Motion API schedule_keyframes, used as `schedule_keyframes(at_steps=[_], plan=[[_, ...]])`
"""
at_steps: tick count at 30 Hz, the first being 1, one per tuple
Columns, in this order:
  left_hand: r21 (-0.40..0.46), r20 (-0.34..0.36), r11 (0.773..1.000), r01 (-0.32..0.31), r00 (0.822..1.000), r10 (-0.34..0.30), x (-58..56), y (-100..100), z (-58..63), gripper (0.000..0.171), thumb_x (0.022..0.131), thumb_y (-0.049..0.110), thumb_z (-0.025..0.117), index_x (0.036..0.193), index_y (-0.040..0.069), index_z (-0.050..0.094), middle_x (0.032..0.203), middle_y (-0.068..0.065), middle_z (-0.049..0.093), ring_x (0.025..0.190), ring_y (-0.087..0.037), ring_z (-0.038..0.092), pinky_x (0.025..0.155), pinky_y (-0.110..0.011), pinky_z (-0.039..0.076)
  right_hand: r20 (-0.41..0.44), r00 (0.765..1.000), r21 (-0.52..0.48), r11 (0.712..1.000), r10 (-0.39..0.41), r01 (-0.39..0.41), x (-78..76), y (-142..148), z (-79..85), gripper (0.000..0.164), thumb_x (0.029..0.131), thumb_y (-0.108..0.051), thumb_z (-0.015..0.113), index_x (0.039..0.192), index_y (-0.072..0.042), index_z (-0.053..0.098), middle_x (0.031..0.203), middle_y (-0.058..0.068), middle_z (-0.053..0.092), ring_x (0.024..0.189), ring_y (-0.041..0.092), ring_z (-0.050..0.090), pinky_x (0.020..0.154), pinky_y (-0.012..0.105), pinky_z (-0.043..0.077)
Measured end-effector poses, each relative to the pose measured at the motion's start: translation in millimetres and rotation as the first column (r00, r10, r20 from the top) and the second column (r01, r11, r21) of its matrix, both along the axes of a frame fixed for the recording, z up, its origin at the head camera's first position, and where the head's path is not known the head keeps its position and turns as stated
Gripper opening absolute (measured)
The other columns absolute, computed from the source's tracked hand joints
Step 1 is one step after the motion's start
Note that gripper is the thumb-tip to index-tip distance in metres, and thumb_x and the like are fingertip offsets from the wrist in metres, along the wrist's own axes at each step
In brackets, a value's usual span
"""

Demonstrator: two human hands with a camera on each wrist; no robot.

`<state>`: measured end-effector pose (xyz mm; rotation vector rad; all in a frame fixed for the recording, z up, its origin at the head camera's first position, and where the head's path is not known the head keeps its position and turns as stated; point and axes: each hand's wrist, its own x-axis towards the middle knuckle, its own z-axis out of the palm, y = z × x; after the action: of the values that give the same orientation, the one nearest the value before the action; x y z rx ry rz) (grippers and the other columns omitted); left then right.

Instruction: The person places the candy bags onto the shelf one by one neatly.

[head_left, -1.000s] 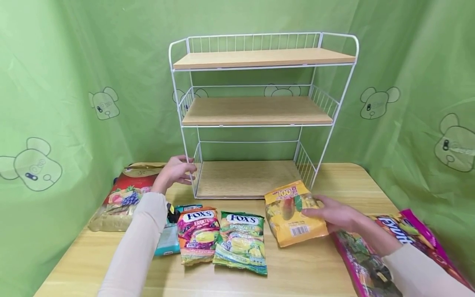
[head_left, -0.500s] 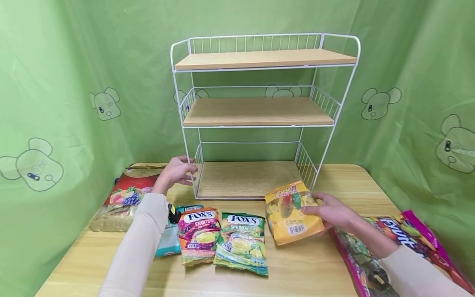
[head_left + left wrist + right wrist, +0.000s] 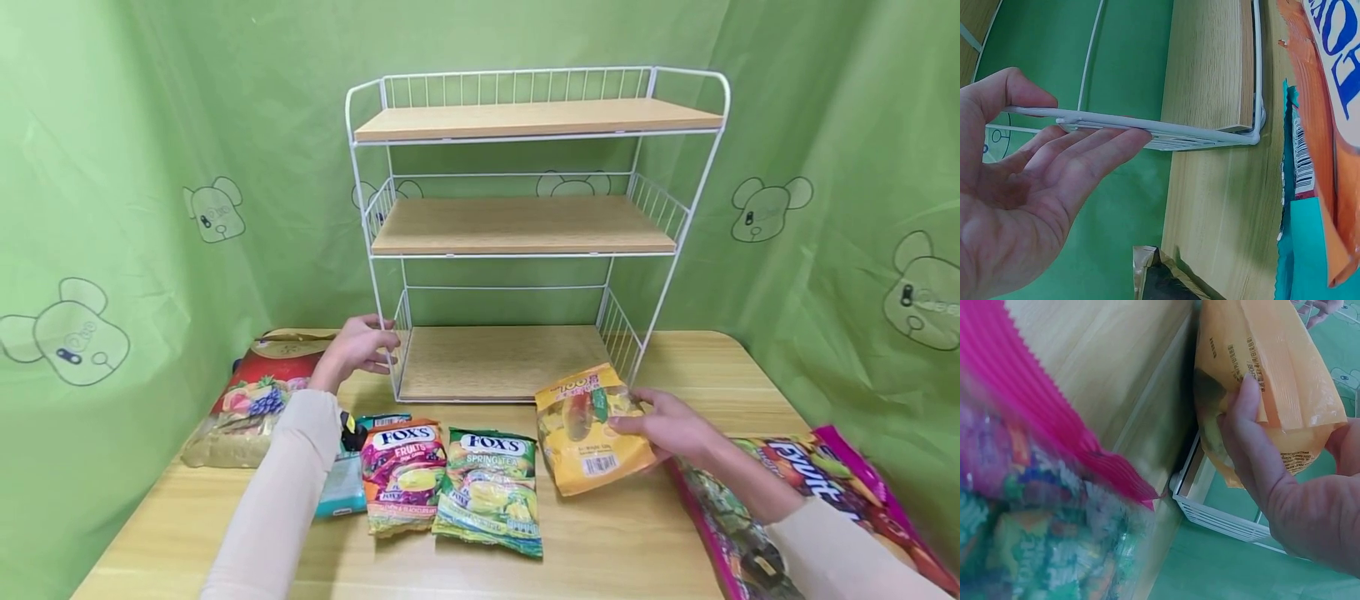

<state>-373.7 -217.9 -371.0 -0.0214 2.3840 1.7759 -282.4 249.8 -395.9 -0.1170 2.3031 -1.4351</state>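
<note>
My left hand (image 3: 357, 348) holds the front left post of a white wire rack (image 3: 517, 227) with three wooden shelves. In the left wrist view, the thumb lies on one side of the white wire post (image 3: 1197, 135) and the fingers on the other. My right hand (image 3: 678, 427) grips a yellow candy bag (image 3: 588, 442) with a mango picture by its right side. The bag is tilted, and its top overlaps the lower shelf's front right corner in the head view. From the right wrist, the bag's plain orange back (image 3: 1272, 356) shows between thumb and fingers.
Before the rack lie an orange-purple FOX'S bag (image 3: 403, 479), a green FOX'S bag (image 3: 489, 492) and a teal bag (image 3: 341, 487), partly covered. A large red-gold bag (image 3: 258, 396) lies left. A large pink-edged candy bag (image 3: 817, 467) lies under my right forearm. Green curtains (image 3: 847, 125) surround the table.
The yellow candy bag has turned slightly in my right hand, its lower end a little higher than a second ago. My left hand has stayed on the rack's post.
</note>
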Motion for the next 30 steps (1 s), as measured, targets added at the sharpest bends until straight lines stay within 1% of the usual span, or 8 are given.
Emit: schedule_keyframes(at_steps=[2,5,10,17,20,24,27,30], plan=[[0.002,0.001,1.000,0.000,1.000,0.000,0.0,0,0.4,0.058,0.089,0.007,0.062,0.144,0.000,0.047,0.127,-0.022,0.063,0.085,-0.024,0.074,0.085,-0.045,0.064,-0.004,1.000,0.006,1.000,-0.003,0.003,0.2,0,0.8,0.091,0.098,-0.019,0.063,0.154,0.016,0.001,0.094,0.016,0.074,0.078,0.032,0.075,0.068,0.052,0.065],[0.006,0.001,1.000,0.000,1.000,0.000,0.2,1,1.0,0.058,0.089,0.007,0.062,0.144,0.000,0.047,0.127,-0.022,0.063,0.080,-0.020,0.073,0.085,-0.045,0.064,-0.009,1.000,0.013,1.000,-0.003,0.003,0.6,-1,2.6,0.091,0.098,-0.020,0.063,0.154,0.016,0.000,0.095,0.016,0.074,0.079,0.031,0.075,0.070,0.051,0.065],[0.015,0.000,1.000,-0.002,1.000,0.002,0.4,-1,0.4,0.058,0.089,0.007,0.062,0.145,0.000,0.047,0.126,-0.022,0.063,0.079,-0.019,0.073,0.086,-0.046,0.064,-0.019,1.000,0.022,1.000,0.005,-0.005,0.8,-4,7.0,0.091,0.099,-0.020,0.061,0.154,0.015,-0.002,0.095,0.015,0.074,0.080,0.030,0.074,0.071,0.050,0.065],[-0.005,-0.005,1.000,-0.004,1.000,0.004,0.9,-1,-0.9,0.056,0.089,0.007,0.062,0.143,-0.001,0.049,0.124,-0.021,0.063,0.080,-0.020,0.073,0.084,-0.046,0.065,-0.038,0.999,0.064,0.998,0.011,-0.008,1.1,-6,17.8,0.090,0.100,-0.023,0.060,0.155,0.013,-0.002,0.098,0.014,0.073,0.080,0.027,0.073,0.075,0.044,0.065],[-0.006,-0.004,1.000,-0.003,1.000,0.003,1.6,-1,-0.1,0.056,0.088,0.007,0.062,0.142,-0.001,0.049,0.129,-0.025,0.061,0.080,-0.021,0.072,0.085,-0.046,0.064,-0.055,0.998,0.080,0.997,0.006,-0.002,1.6,-9,27.6,0.090,0.099,-0.023,0.061,0.156,0.012,0.000,0.098,0.014,0.072,0.080,0.026,0.073,0.075,0.042,0.065],[-0.007,-0.004,1.000,-0.004,1.000,0.004,1.9,-1,0.5,0.055,0.088,0.007,0.062,0.142,-0.001,0.049,0.134,-0.029,0.059,0.090,-0.031,0.073,0.085,-0.046,0.064,-0.085,0.996,0.090,0.996,0.027,-0.019,2.6,-13,45.6,0.089,0.099,-0.022,0.061,0.156,0.014,0.002,0.099,0.015,0.072,0.081,0.025,0.073,0.074,0.041,0.065],[-0.012,-0.008,1.000,-0.007,1.000,0.007,1.4,-1,0.7,0.055,0.089,0.007,0.062,0.141,-0.001,0.049,0.132,-0.028,0.060,0.099,-0.037,0.072,0.084,-0.045,0.065,-0.108,0.993,0.111,0.993,0.053,-0.041,3.2,-16,61.6,0.088,0.100,-0.022,0.060,0.155,0.015,0.003,0.098,0.014,0.072,0.080,0.024,0.073,0.073,0.039,0.065],[-0.012,-0.012,1.000,-0.007,1.000,0.007,0.5,-1,0.5,0.055,0.089,0.008,0.062,0.141,-0.001,0.049,0.131,-0.027,0.061,0.099,-0.036,0.072,0.083,-0.044,0.065,-0.122,0.989,0.123,0.990,0.087,-0.072,4.0,-18,78.9,0.084,0.101,-0.022,0.058,0.154,0.016,0.005,0.097,0.013,0.072,0.078,0.022,0.072,0.069,0.038,0.065]])
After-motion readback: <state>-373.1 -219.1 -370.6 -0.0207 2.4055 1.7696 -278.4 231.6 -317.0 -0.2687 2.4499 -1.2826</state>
